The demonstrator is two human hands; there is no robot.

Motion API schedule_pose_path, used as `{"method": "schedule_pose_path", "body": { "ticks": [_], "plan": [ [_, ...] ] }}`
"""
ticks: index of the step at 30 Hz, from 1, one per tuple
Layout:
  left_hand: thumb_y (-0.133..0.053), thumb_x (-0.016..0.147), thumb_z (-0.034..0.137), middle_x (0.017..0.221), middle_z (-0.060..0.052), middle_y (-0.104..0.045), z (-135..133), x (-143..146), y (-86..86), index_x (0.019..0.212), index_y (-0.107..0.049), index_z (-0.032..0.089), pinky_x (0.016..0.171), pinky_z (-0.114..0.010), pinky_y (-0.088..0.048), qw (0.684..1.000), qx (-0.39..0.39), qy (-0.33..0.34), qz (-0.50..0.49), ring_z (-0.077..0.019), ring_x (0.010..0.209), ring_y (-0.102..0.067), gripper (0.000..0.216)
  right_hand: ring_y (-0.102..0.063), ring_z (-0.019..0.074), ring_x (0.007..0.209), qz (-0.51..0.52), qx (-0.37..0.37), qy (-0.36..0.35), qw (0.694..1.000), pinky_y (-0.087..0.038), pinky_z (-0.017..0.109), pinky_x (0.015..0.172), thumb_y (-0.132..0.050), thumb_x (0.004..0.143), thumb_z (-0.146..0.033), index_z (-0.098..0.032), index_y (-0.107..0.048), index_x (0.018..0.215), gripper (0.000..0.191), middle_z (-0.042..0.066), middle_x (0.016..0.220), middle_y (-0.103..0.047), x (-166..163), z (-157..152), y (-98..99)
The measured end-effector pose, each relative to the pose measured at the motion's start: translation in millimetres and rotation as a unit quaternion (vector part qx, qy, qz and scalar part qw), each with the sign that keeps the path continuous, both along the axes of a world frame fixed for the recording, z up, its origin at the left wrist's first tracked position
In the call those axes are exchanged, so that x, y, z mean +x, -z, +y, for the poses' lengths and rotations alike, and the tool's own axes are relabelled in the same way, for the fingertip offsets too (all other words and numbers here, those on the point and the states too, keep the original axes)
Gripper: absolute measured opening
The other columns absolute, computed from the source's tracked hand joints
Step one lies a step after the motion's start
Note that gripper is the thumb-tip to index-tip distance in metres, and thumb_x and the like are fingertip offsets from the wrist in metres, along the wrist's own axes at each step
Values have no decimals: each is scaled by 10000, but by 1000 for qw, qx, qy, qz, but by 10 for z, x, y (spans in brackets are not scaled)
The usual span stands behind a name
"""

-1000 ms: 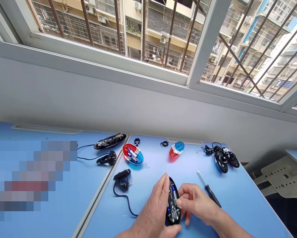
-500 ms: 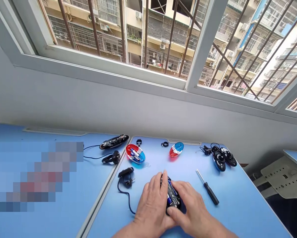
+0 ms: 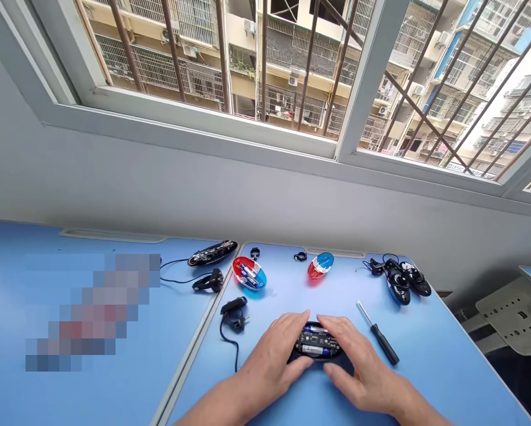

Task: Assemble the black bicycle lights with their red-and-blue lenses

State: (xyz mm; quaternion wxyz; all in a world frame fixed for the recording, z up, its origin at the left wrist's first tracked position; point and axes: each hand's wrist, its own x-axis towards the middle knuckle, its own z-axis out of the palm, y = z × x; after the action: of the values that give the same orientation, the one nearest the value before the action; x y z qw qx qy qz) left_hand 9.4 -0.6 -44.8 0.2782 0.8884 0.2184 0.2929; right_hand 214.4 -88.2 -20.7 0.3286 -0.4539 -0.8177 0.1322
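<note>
A black oval lamp base (image 3: pixel 316 343) with a circuit board and batteries lies crosswise on the blue desk (image 3: pixel 425 378). My left hand (image 3: pixel 277 355) cups its left end and my right hand (image 3: pixel 356 361) cups its right end, fingers curled round it. A black-handled screwdriver (image 3: pixel 378 340) lies just right of my right hand. Beyond are a red-and-blue lens shell with batteries in it (image 3: pixel 249 274) and a smaller red-and-blue lamp (image 3: pixel 320 265).
A black switch with a cable (image 3: pixel 233 313) lies left of my hands. Black lamp parts (image 3: pixel 402 279) sit at the far right, another black base (image 3: pixel 212 253) and clamp (image 3: pixel 207 281) on the adjoining left desk. A window wall stands behind; the desk edge drops off at right.
The lamp base has turned from lengthwise to crosswise between my hands. Both hands have shifted from its sides to its two ends.
</note>
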Motion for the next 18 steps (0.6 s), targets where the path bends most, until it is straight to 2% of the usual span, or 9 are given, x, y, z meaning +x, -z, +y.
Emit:
{"method": "schedule_pose_path", "body": {
  "ticks": [3, 8, 12, 15, 18],
  "plan": [
    [-590, 714, 95, 1141, -63, -663, 8, 10, -115, 1235, -525, 239, 901, -419, -514, 999, -40, 3, 9, -269, 1014, -611, 545, -540, 272, 1175, 16, -5, 18, 1000, -488, 445, 978, -608, 838, -199, -249, -273, 1476, 723, 122, 1316, -556, 43, 25, 59],
    [-605, 671, 94, 1097, -63, -648, 3, 7, -120, 1170, -541, 215, 872, -400, -501, 998, -64, -7, 21, -267, 987, -587, 517, -612, 250, 981, 25, -17, 58, 998, -533, 401, 828, -608, 885, -227, -252, -395, 1392, 551, 106, 1141, -645, 113, 55, 116],
    [-584, 683, 89, 1141, -53, -637, 4, -2, -86, 1218, -509, 245, 891, -396, -482, 998, -63, 4, 25, -265, 1013, -574, 562, -587, 250, 1035, 25, -21, 35, 999, -525, 397, 865, -573, 917, -266, -253, -359, 1427, 553, 113, 1163, -622, 120, 58, 77],
    [-580, 692, 96, 1061, -38, -646, -8, 0, -114, 1123, -555, 239, 850, -372, -487, 996, -74, 4, 44, -250, 957, -575, 455, -560, 265, 1091, 26, -11, 21, 999, -508, 418, 910, -589, 909, -315, -245, -339, 1445, 595, 125, 1217, -596, 116, 59, 64],
    [-566, 662, 101, 1032, -36, -638, -28, 5, -155, 1090, -558, 231, 842, -364, -485, 995, -86, -3, 42, -247, 942, -569, 447, -590, 256, 1020, 30, -10, 30, 999, -524, 401, 857, -593, 907, -299, -244, -393, 1410, 543, 115, 1162, -629, 115, 64, 78]
  ]
}}
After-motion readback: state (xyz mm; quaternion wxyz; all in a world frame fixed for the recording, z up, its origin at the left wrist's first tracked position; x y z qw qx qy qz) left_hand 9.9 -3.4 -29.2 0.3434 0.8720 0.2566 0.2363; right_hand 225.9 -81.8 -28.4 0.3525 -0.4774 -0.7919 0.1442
